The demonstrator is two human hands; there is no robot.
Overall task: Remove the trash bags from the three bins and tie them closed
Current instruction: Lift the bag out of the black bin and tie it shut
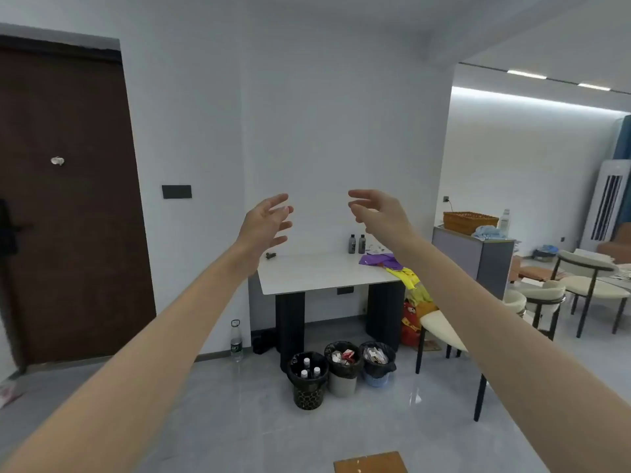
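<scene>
Head view: three bins [342,370] near table edge [317,287] (floor [239,421] around them).

Bare, slender forearms [153,336] lead to bare hands, the left hand [266,221] and the right hand [379,213].

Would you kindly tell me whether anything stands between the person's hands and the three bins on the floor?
Nothing visible does. The left hand and right hand are raised, empty, and only bare floor lies before the black bin, grey bin and blue bin. The chair stands to their right, the table behind them.
</scene>
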